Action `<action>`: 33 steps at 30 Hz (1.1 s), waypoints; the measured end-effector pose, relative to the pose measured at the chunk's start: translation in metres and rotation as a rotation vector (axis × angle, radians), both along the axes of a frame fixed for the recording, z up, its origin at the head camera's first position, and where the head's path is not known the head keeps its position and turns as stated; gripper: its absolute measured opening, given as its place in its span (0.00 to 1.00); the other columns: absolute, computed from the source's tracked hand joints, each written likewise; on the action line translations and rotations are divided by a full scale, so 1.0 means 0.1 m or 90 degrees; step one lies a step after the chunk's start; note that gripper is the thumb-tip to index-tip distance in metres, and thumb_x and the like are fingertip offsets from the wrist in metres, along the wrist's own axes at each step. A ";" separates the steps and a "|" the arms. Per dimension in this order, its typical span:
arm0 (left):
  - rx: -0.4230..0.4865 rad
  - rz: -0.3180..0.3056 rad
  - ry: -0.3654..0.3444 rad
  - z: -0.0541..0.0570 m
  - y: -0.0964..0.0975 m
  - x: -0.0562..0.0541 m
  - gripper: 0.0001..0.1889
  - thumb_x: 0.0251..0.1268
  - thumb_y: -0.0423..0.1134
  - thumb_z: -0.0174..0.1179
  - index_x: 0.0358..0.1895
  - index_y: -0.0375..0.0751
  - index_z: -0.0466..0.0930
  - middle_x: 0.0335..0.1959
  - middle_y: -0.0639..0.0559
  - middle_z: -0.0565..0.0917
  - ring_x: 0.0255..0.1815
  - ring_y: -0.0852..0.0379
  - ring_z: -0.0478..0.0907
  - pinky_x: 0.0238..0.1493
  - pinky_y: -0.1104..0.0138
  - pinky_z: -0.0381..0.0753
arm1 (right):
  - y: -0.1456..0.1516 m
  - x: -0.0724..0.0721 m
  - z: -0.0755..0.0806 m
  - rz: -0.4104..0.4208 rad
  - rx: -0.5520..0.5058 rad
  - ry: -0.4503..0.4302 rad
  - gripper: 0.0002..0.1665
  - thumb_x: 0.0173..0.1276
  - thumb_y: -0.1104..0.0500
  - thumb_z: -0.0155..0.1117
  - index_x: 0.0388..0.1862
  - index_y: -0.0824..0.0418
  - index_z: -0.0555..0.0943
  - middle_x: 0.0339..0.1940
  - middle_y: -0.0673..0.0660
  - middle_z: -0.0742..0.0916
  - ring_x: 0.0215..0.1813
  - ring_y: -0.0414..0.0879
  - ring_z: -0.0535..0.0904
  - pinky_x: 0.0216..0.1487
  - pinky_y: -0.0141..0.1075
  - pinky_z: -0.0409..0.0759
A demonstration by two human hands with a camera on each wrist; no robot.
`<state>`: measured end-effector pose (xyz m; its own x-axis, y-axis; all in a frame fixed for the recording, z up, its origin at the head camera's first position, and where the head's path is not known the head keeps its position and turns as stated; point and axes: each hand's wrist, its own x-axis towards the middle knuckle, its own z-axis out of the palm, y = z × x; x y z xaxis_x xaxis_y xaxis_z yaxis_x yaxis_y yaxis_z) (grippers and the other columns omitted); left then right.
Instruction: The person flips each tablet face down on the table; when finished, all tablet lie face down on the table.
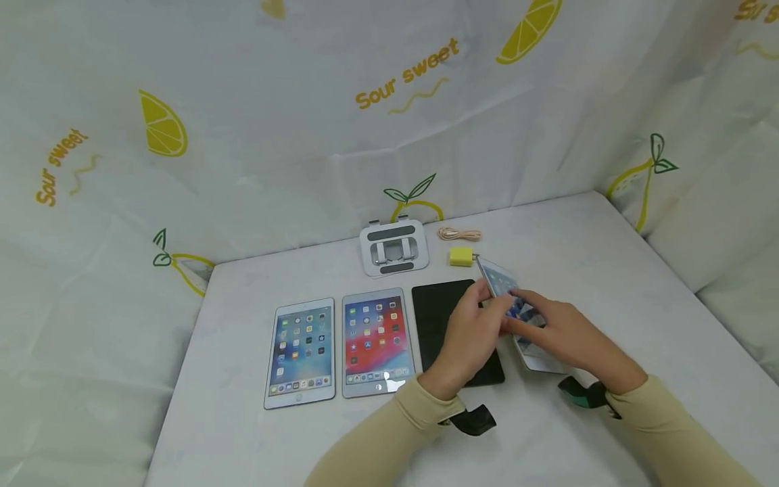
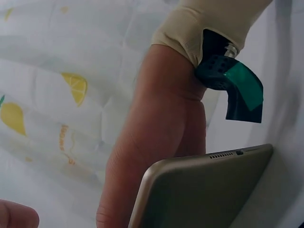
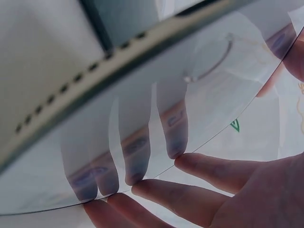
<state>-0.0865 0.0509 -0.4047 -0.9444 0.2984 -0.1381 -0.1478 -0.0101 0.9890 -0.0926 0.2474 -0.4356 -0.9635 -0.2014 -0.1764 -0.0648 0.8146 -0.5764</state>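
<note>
A tilted white-framed tablet point(image 1: 500, 276) is between both hands, screen side toward the right. My left hand point(image 1: 467, 335) holds its left edge, thumb in front. My right hand point(image 1: 566, 335) reaches across the screen, its index finger and thumb near the left thumb; the other fingers are hidden. In the left wrist view, the tablet's gold back point(image 2: 190, 194) and port edge are near, with a hand point(image 2: 152, 123) beyond. Several fingertips touch the glossy screen point(image 3: 213, 109) edge in the right wrist view; whose they are is unclear. A black tablet point(image 1: 429, 311) lies beneath the left hand.
Two lit tablets, one with a blue screen point(image 1: 302, 355) and one with a red-blue screen point(image 1: 377, 341), lie left. A grey-white folding stand point(image 1: 394, 233), a coiled cable point(image 1: 460, 235) and a yellow charger plug point(image 1: 460, 256) are behind. A printed curtain point(image 1: 274, 182) surrounds the white table point(image 1: 207, 406).
</note>
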 end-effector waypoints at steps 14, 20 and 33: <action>-0.016 0.018 0.035 -0.01 -0.06 -0.03 0.16 0.82 0.50 0.55 0.43 0.39 0.76 0.55 0.52 0.73 0.38 0.65 0.84 0.53 0.68 0.90 | -0.08 0.01 0.09 0.017 -0.109 -0.013 0.40 0.84 0.37 0.58 0.82 0.59 0.71 0.72 0.70 0.84 0.70 0.68 0.83 0.61 0.65 0.86; -0.004 0.008 0.046 0.00 -0.05 -0.09 0.19 0.84 0.51 0.52 0.45 0.37 0.78 0.54 0.52 0.72 0.46 0.65 0.80 0.56 0.64 0.91 | -0.06 -0.02 0.12 0.024 -0.161 -0.018 0.38 0.85 0.41 0.57 0.82 0.63 0.70 0.74 0.71 0.82 0.66 0.63 0.87 0.58 0.56 0.90; 0.021 -0.008 -0.061 -0.01 -0.05 -0.12 0.29 0.87 0.56 0.46 0.80 0.49 0.71 0.73 0.53 0.72 0.64 0.52 0.79 0.67 0.49 0.86 | -0.06 -0.04 0.20 0.018 -0.251 -0.011 0.36 0.86 0.47 0.58 0.83 0.66 0.69 0.73 0.72 0.82 0.64 0.62 0.88 0.55 0.47 0.92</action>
